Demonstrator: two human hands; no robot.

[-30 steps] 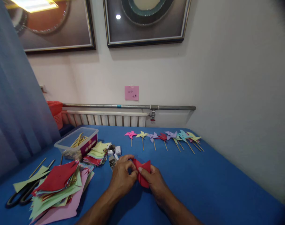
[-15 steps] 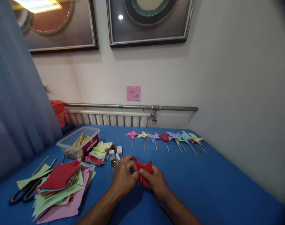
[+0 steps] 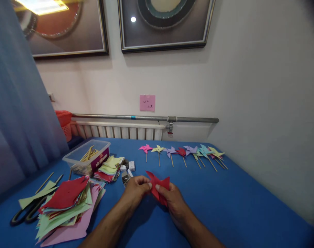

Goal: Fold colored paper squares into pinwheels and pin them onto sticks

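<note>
Between both hands [image 3: 151,191], red paper [image 3: 159,184].

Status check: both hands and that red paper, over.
Left hand and right hand both pinching the red paper above the blue table. Paper partly folded. Nothing between hands and paper.

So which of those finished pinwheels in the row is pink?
The pink pinwheel at the far left end of the row, nearest the clear plastic box; its neighbours run yellow, purple, red.
</note>
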